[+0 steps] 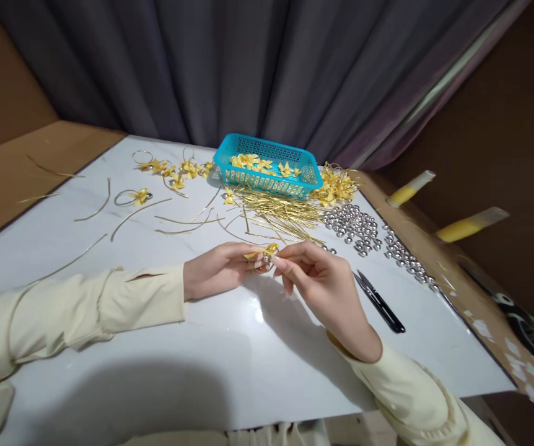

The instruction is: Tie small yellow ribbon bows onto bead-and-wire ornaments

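Note:
Over the middle of the white table [192,371], my two hands meet at a small yellow ribbon bow [271,248] with a silver bell [266,257] just below it. My left hand [223,268] pinches the bow from the left, its fingertips partly hidden. From the right, the thumb and forefinger of my right hand [316,272] close on the same piece beside the bell. Gold wire ties [285,210] lie in a pile just beyond my fingers. Loose silver bells [355,224] are heaped to the right of that pile.
A teal basket [267,186] of yellow bows stands at the back, with more bows [334,186] piled beside it. Bows with bells and wire loops [140,197] lie at the left. Black thread snips [381,303] rest near my right wrist. Scissors [527,322] lie at the right edge.

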Available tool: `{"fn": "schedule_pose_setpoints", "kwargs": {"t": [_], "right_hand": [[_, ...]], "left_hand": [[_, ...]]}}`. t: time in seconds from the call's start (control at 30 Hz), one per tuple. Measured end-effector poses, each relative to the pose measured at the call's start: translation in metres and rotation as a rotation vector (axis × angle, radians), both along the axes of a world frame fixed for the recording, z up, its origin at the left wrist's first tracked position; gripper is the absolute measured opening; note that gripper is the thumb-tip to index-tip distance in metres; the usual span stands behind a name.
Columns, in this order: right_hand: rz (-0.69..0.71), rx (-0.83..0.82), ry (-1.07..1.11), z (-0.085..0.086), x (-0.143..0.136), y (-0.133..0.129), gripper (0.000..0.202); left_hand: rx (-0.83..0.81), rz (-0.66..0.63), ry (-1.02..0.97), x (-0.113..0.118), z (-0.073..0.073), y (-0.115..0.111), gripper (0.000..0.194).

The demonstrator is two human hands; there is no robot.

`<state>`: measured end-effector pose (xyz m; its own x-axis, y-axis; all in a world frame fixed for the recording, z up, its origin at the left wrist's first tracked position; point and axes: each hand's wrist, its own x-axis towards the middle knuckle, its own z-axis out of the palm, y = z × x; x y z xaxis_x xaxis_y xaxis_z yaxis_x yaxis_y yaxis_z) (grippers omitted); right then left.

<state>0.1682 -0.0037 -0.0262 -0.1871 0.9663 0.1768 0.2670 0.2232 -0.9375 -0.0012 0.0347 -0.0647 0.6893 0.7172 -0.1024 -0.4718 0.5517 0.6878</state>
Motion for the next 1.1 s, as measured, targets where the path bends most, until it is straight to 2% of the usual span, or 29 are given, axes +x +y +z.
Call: {"fn": "schedule_pose_setpoints", "kwargs": {"t": [0.13,0.37,0.57,0.77,1.1], "right_hand": [[0.077,-0.057,0.039,0.005,0.002,-0.001,0.008],[0.068,-0.068,-0.037,0.0,0.003,0.0,0.007],[-0.006,0.016,-0.034,-0.006,-0.002,-0.001,0.012],[-0.051,0.079,-0.141,-0.003,-0.001,-0.003,0.015],[-0.068,0.095,-0.186,-0.002,0.0,-0.002,0.016]], "left_hand": [[-0.017,-0.025,-0.023,-0.001,-0.001,0.001,0.022],[0.036,-0.036,0.036,-0.001,0.003,-0.001,0.022],[0.113,-0.055,0.041,0.0,0.003,-0.002,0.024],[0.06,-0.04,0.007,0.0,0.002,-0.002,0.025],[0.022,-0.029,0.014,0.0,0.0,-0.002,0.024]]}}
